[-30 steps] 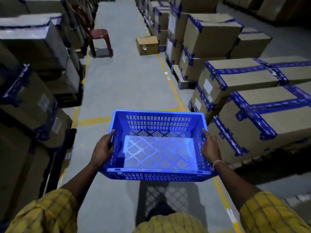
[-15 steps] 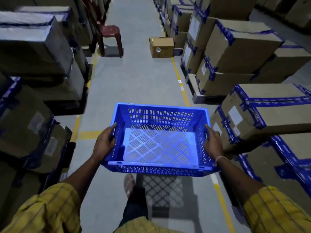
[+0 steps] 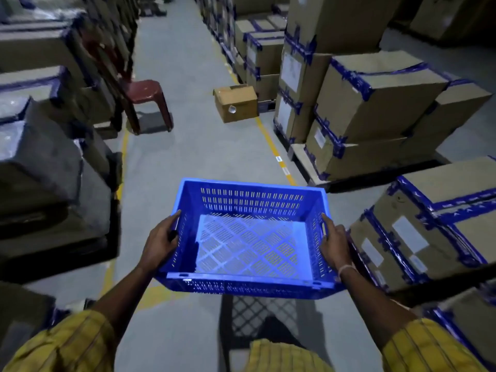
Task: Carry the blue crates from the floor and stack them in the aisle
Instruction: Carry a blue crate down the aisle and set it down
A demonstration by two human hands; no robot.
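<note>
An empty blue slotted crate (image 3: 249,242) hangs level in front of me above the grey aisle floor. My left hand (image 3: 159,242) grips its left wall at the handle slot, fingers curled over the rim. On the opposite side, my right hand (image 3: 334,244) grips the right wall the same way. The crate's lattice shadow falls on the floor below it. No other blue crate shows in the head view.
Taped cardboard boxes (image 3: 375,95) stand stacked on pallets along the right, and wrapped boxes (image 3: 40,162) line the left. A maroon plastic stool (image 3: 146,103) and a small loose carton (image 3: 236,103) sit ahead in the aisle. Yellow floor lines (image 3: 271,146) mark its edges.
I have walked forward along the aisle with the crate; the stool and the loose carton are nearer. Both hands keep the same grip.
</note>
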